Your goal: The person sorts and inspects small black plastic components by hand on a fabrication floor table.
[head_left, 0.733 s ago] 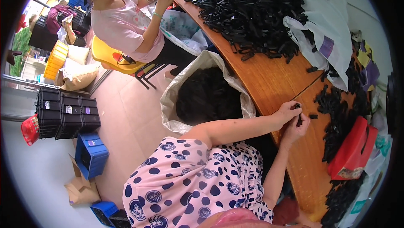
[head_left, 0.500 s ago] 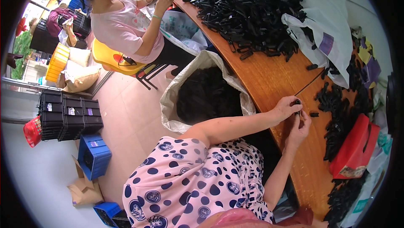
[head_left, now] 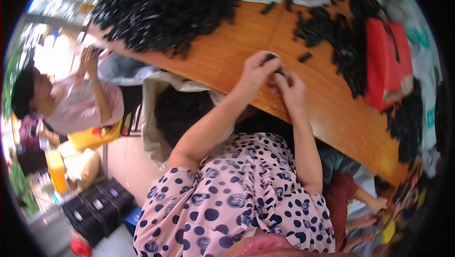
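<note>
Above the near edge of the wooden table (head_left: 332,105), my two hands meet close together. My left hand (head_left: 258,71) is closed on a small black plastic piece (head_left: 271,57), whose end shows between thumb and finger. Fingers pressed together, my right hand (head_left: 291,88) sits just to its right, and a black bit shows at its fingertips too. I cannot tell whether both hands grip one piece or two. A single loose black piece (head_left: 305,58) lies on the table just beyond them.
A large heap of black pieces (head_left: 156,10) covers the far left of the table; smaller piles (head_left: 348,53) lie right, beside a red bag (head_left: 386,62). An open white sack (head_left: 150,114) of black pieces stands below the edge. A co-worker (head_left: 71,98) sits left; other people's hands (head_left: 365,224) show lower right.
The view has turned right, so the table, heap and co-worker appear farther left. My hands stay together at the black piece; the co-worker's hands are now raised close together.
</note>
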